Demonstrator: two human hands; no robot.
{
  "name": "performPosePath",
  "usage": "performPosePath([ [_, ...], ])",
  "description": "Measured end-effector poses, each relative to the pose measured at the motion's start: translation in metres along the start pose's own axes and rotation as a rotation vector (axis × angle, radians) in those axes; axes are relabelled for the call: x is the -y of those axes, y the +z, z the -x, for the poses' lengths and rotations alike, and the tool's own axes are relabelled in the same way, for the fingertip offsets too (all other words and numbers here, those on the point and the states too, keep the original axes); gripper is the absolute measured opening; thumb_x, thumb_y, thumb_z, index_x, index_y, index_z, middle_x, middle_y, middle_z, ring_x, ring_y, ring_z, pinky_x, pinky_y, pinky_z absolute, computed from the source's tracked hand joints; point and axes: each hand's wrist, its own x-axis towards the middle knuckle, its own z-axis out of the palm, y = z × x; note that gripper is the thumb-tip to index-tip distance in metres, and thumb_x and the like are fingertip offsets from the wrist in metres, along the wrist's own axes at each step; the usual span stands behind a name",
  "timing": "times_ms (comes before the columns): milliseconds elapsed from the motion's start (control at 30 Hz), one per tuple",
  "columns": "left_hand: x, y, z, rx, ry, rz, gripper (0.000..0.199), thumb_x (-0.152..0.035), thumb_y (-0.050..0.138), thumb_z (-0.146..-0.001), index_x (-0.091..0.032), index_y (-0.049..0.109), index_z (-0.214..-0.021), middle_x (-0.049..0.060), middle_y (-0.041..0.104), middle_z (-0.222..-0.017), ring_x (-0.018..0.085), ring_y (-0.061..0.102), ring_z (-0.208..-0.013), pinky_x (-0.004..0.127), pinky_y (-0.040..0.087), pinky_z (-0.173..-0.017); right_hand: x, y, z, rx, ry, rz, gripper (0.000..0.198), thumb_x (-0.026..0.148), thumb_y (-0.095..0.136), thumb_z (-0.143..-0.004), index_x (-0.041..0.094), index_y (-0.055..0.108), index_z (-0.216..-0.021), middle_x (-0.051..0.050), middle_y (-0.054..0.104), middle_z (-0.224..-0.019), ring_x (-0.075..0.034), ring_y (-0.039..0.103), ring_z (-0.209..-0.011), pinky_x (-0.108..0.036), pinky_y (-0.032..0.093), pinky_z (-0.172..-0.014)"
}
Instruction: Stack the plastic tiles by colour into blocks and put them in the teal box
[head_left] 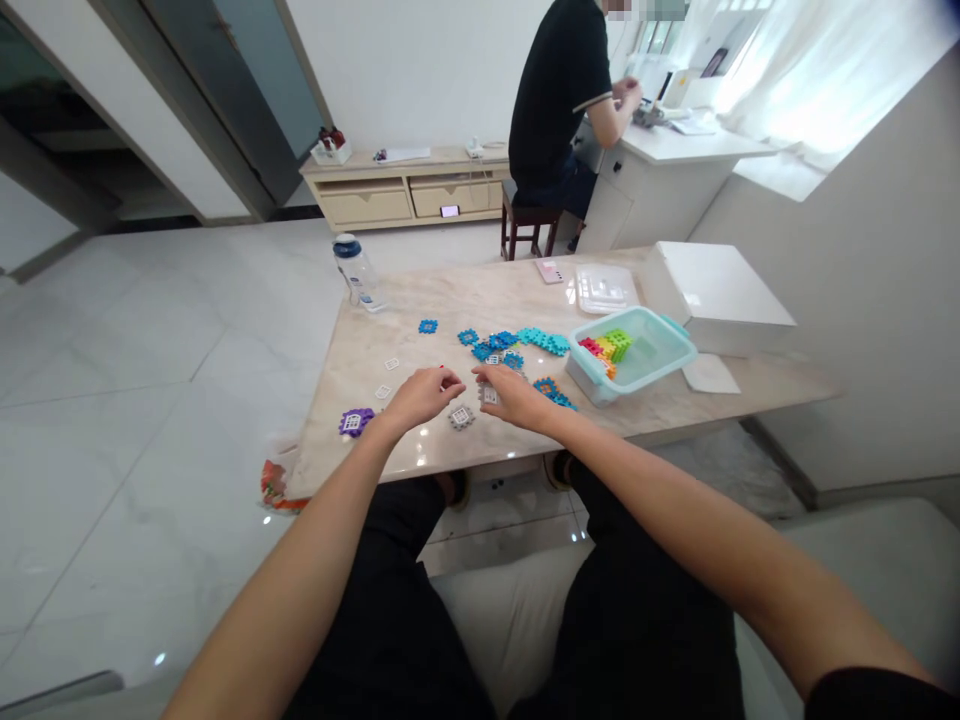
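Observation:
My left hand (424, 396) is over the near part of the table, thumb and fingers pinched together. A speck of red shows behind its fingers, too small to name. My right hand (517, 398) faces it, fingers curled round a grey notched building tile (489, 394) with a white window insert. Another grey tile (461, 416) with a white window insert lies on the table just below and between the hands. Purple notched tiles (355, 422), the top one with a white window insert, lie left of my left hand. Loose white window inserts (382, 392) lie nearby.
Blue tiles (495, 343) and turquoise tiles (544, 341) lie beyond my hands. A light-green tub (660, 375) holds coloured tiles at the right, near a white box (724, 290). A water bottle (358, 275) stands at the far left corner. A person (559, 100) sits at another desk.

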Motion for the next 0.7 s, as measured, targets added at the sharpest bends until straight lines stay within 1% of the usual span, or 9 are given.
performPosePath([
  [100, -0.026, 0.021, -0.014, 0.185, 0.006, 0.196, 0.035, -0.055, 0.069, -0.087, -0.022, 0.078, -0.086, 0.011, 0.082, -0.087, 0.026, 0.075, -0.074, 0.034, 0.054, -0.067, 0.002, -0.019, 0.021, -0.044, -0.004, -0.006, 0.064, 0.012, 0.077, -0.090, 0.017, 0.054, -0.150, -0.018, 0.064, -0.147, -0.031, 0.057, -0.140, -0.048, 0.045, -0.120],
  [200, -0.043, 0.042, -0.026, 0.282, 0.012, 0.307, 0.032, -0.051, 0.076, -0.082, -0.020, 0.078, -0.088, 0.010, 0.082, -0.087, 0.024, 0.076, -0.076, 0.032, 0.055, -0.067, -0.002, -0.033, 0.036, -0.070, -0.020, 0.014, 0.050, 0.012, 0.074, -0.093, 0.017, 0.061, -0.141, -0.017, 0.068, -0.141, -0.032, 0.059, -0.135, -0.049, 0.048, -0.117],
  [300, -0.049, 0.059, -0.034, 0.249, 0.003, 0.285, 0.025, -0.042, 0.079, -0.076, -0.018, 0.076, -0.080, 0.008, 0.080, -0.079, 0.023, 0.075, -0.075, 0.030, 0.055, -0.066, -0.008, -0.040, 0.044, -0.112, -0.041, 0.020, 0.043, 0.014, 0.075, -0.094, 0.017, 0.063, -0.135, -0.016, 0.070, -0.134, -0.032, 0.061, -0.129, -0.049, 0.051, -0.113],
  [400, -0.051, 0.062, -0.040, 0.207, 0.011, 0.277, 0.021, -0.037, 0.078, -0.075, -0.017, 0.075, -0.080, 0.008, 0.080, -0.080, 0.022, 0.076, -0.077, 0.029, 0.055, -0.069, -0.012, -0.044, 0.045, -0.176, -0.033, 0.023, 0.049, 0.018, 0.080, -0.093, 0.017, 0.062, -0.138, -0.018, 0.069, -0.138, -0.033, 0.061, -0.133, -0.050, 0.051, -0.115],
  [467, -0.048, 0.056, -0.042, 0.230, 0.021, 0.298, 0.026, -0.041, 0.076, -0.080, -0.016, 0.076, -0.087, 0.008, 0.081, -0.084, 0.023, 0.077, -0.081, 0.031, 0.057, -0.072, -0.013, -0.045, 0.044, -0.202, 0.000, 0.033, 0.049, 0.019, 0.080, -0.093, 0.018, 0.063, -0.138, -0.017, 0.069, -0.137, -0.033, 0.062, -0.133, -0.051, 0.051, -0.115],
  [533, -0.039, 0.046, -0.041, 0.259, 0.032, 0.259, 0.037, -0.049, 0.077, -0.084, -0.016, 0.075, -0.102, 0.010, 0.081, -0.093, 0.025, 0.077, -0.089, 0.033, 0.059, -0.077, -0.015, -0.045, 0.042, -0.210, 0.026, 0.057, 0.044, 0.020, 0.078, -0.094, 0.018, 0.065, -0.135, -0.016, 0.070, -0.132, -0.033, 0.063, -0.129, -0.051, 0.052, -0.114],
  [567, -0.031, 0.041, -0.040, 0.258, 0.037, 0.195, 0.045, -0.052, 0.078, -0.084, -0.016, 0.074, -0.111, 0.011, 0.082, -0.101, 0.027, 0.077, -0.096, 0.034, 0.060, -0.080, -0.015, -0.044, 0.041, -0.210, 0.035, 0.074, 0.041, 0.021, 0.078, -0.094, 0.018, 0.067, -0.133, -0.016, 0.069, -0.129, -0.034, 0.063, -0.127, -0.052, 0.053, -0.113],
  [633, -0.011, 0.033, -0.036, 0.241, 0.037, -0.009, 0.058, -0.051, 0.083, -0.082, -0.016, 0.069, -0.127, 0.015, 0.078, -0.122, 0.030, 0.075, -0.112, 0.036, 0.060, -0.089, -0.017, -0.042, 0.040, -0.213, 0.056, 0.111, 0.037, 0.024, 0.079, -0.093, 0.018, 0.070, -0.128, -0.015, 0.067, -0.125, -0.034, 0.062, -0.124, -0.052, 0.054, -0.111],
  [700, 0.011, 0.032, -0.032, 0.251, 0.014, -0.254, 0.063, -0.046, 0.084, -0.082, -0.015, 0.065, -0.134, 0.018, 0.072, -0.136, 0.031, 0.071, -0.123, 0.037, 0.057, -0.097, -0.019, -0.039, 0.040, -0.208, 0.083, 0.151, 0.035, 0.026, 0.081, -0.091, 0.019, 0.072, -0.123, -0.015, 0.064, -0.122, -0.035, 0.062, -0.121, -0.052, 0.056, -0.107],
])
